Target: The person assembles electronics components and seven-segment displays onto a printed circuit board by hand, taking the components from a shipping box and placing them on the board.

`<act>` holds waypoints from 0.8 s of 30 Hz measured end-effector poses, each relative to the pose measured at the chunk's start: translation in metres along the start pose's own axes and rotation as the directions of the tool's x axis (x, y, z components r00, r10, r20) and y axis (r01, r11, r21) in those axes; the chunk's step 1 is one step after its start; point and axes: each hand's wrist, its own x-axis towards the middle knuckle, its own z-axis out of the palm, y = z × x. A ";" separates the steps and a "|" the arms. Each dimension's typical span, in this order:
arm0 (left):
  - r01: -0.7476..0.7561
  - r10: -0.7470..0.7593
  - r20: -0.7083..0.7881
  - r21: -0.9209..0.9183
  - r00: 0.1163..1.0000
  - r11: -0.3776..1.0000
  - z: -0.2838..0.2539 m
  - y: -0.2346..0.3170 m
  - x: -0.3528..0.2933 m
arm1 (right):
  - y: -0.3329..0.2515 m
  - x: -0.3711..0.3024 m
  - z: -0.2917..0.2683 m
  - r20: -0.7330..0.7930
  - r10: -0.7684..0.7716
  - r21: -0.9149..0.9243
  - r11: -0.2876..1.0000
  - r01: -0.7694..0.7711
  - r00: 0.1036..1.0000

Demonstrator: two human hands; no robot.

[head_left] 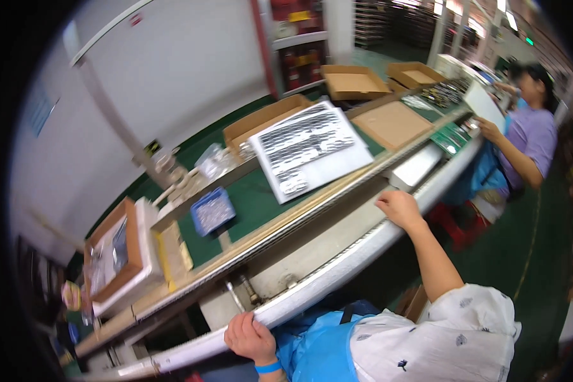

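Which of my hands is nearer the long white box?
Right: your right hand is by the near end of the long white box; your left hand is farther left, at the white rail.

Blue rectangular plastic bin (pixel 220 224) is placed left of flat white rectangular sheets (pixel 337 169), both set on long green belt (pixel 254 188). Long pale-grey rail (pixel 331 274) is positioned before belt.
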 end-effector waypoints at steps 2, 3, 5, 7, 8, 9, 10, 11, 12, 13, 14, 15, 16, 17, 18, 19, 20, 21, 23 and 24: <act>-0.010 0.010 -0.026 0.001 1.000 1.000 -0.002 -0.006 0.000 | -0.003 0.001 0.008 -0.009 -0.012 0.001 1.000 0.012 1.000; -0.001 0.002 -0.039 0.022 0.999 1.000 -0.009 -0.010 -0.001 | -0.008 -0.002 0.012 -0.038 -0.054 0.040 0.998 0.056 0.998; 0.005 -0.006 -0.040 -0.012 0.999 1.000 -0.012 -0.014 0.000 | -0.006 -0.011 0.011 -0.096 -0.153 0.052 0.986 0.159 0.984; 0.010 -0.011 -0.036 -0.045 0.999 0.999 -0.023 -0.012 0.008 | -0.013 -0.024 0.015 -0.163 -0.301 0.196 0.923 0.330 0.939; 0.039 -0.041 -0.026 -0.073 0.999 0.997 -0.025 -0.008 0.012 | -0.018 -0.028 0.018 -0.119 -0.335 0.281 0.891 0.355 0.935; 0.059 -0.066 -0.055 -0.133 0.996 0.989 -0.029 -0.007 0.012 | -0.020 -0.028 0.029 -0.134 -0.440 0.323 0.828 0.459 0.888; 0.108 -0.116 -0.017 -0.251 0.993 0.962 -0.033 -0.006 0.011 | -0.041 -0.032 0.029 -0.034 -0.502 0.344 0.806 0.481 0.864; 0.130 -0.145 -0.012 -0.377 0.989 0.917 -0.043 -0.005 0.012 | -0.068 -0.038 0.024 0.058 -0.549 0.355 0.792 0.497 0.834; 0.153 -0.203 -0.056 -0.475 0.978 0.866 -0.050 0.001 0.008 | -0.092 -0.043 0.022 0.093 -0.636 0.363 0.738 0.569 0.766; 0.211 -0.306 -0.057 -0.604 0.950 0.769 -0.057 0.003 0.000 | -0.112 -0.049 0.022 0.115 -0.703 0.368 0.686 0.628 0.702; 0.265 -0.394 -0.111 -0.575 0.912 0.774 -0.065 0.000 -0.013 | -0.132 -0.053 0.023 0.158 -0.763 0.365 0.635 0.682 0.626; 0.309 -0.467 -0.164 -0.559 0.869 0.770 -0.071 -0.003 -0.024 | -0.150 -0.058 0.026 0.170 -0.790 0.382 0.604 0.700 0.589; 0.389 -0.541 -0.239 -0.475 0.806 0.790 -0.078 -0.010 -0.039 | -0.165 -0.064 0.026 0.168 -0.850 0.389 0.523 0.758 0.500; 0.485 -0.632 -0.310 -0.435 0.710 0.759 -0.086 -0.017 -0.055 | -0.181 -0.070 0.027 0.163 -0.897 0.394 0.441 0.806 0.412; 0.602 -0.734 -0.359 -0.421 0.577 0.679 -0.090 -0.027 -0.074 | -0.194 -0.076 0.027 0.197 -0.909 0.394 0.416 0.820 0.366; 0.673 -0.769 -0.434 -0.389 0.469 0.629 -0.092 -0.043 -0.098 | -0.206 -0.083 0.027 0.199 -0.914 0.395 0.405 0.825 0.354; 0.736 -0.835 -0.473 -0.453 0.280 0.503 -0.087 -0.060 -0.130 | -0.217 -0.090 0.031 0.195 -0.921 0.419 0.390 0.820 0.338; 0.761 -0.872 -0.481 -0.531 0.091 0.373 -0.078 -0.080 -0.166 | -0.226 -0.095 0.035 0.190 -0.926 0.440 0.378 0.814 0.327; 0.598 -0.906 -0.258 -0.802 -0.334 0.008 -0.077 -0.112 -0.195 | -0.236 -0.096 0.050 0.168 -0.907 0.423 0.420 0.803 0.386; 0.673 -0.859 -0.306 -0.737 -0.411 -0.059 -0.072 -0.132 -0.249 | -0.242 -0.100 0.054 0.183 -0.880 0.462 0.470 0.752 0.438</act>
